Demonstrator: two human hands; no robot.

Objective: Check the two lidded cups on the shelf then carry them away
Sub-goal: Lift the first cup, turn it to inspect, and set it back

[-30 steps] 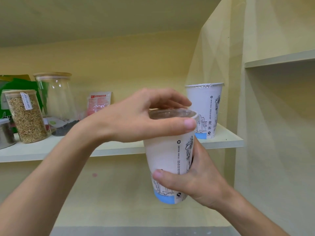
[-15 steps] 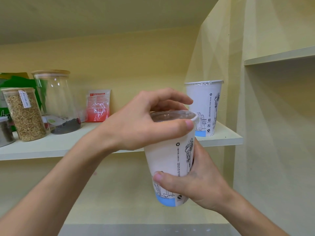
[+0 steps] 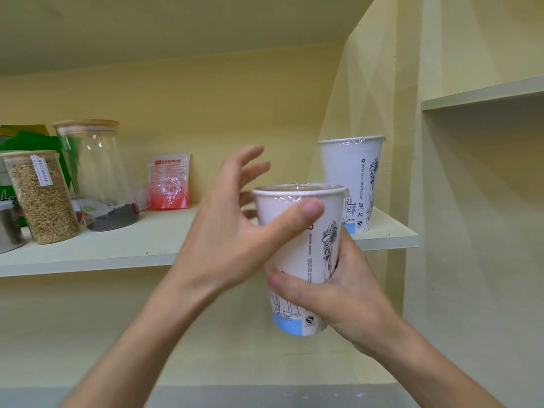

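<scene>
A white paper cup with black drawings, a blue base band and a clear sealed lid is held upright in front of the shelf. My right hand grips its lower half. My left hand is beside the cup's rim with fingers spread apart and lifted off the lid; only its thumb rests against the cup's front just under the rim. A second, matching lidded cup stands on the right end of the pale shelf, behind the held one.
On the shelf's left stand a glass jar of grain, a taller, nearly empty glass jar with a wooden lid, a metal tin and a red sachet leaning on the back wall. A side wall and another shelf lie at right.
My left hand's fingers have lifted off the held cup's lid and spread open; the thumb stays on the cup. The right hand keeps its grip and the cup stays put.
</scene>
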